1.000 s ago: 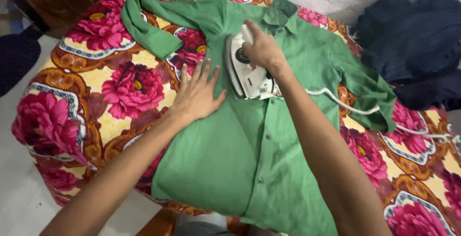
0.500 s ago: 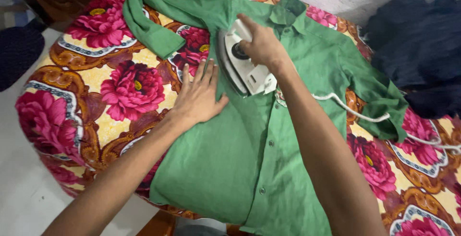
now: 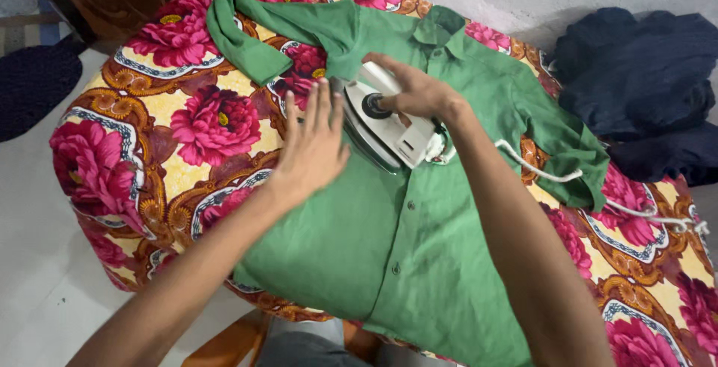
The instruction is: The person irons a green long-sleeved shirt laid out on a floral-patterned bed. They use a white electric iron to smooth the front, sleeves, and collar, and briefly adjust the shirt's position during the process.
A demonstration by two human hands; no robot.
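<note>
A green shirt (image 3: 389, 240) lies buttoned and face up on a bench covered with a floral blanket (image 3: 194, 124). The right hand (image 3: 419, 90) is closed around the handle of a white iron (image 3: 381, 120), which rests on the shirt's upper chest, just below the collar. The left hand (image 3: 314, 146) lies flat and spread on the shirt just beside the iron. The iron's white cord (image 3: 538, 169) trails right across a sleeve. Dark clothes (image 3: 643, 75) are piled at the far right
</note>
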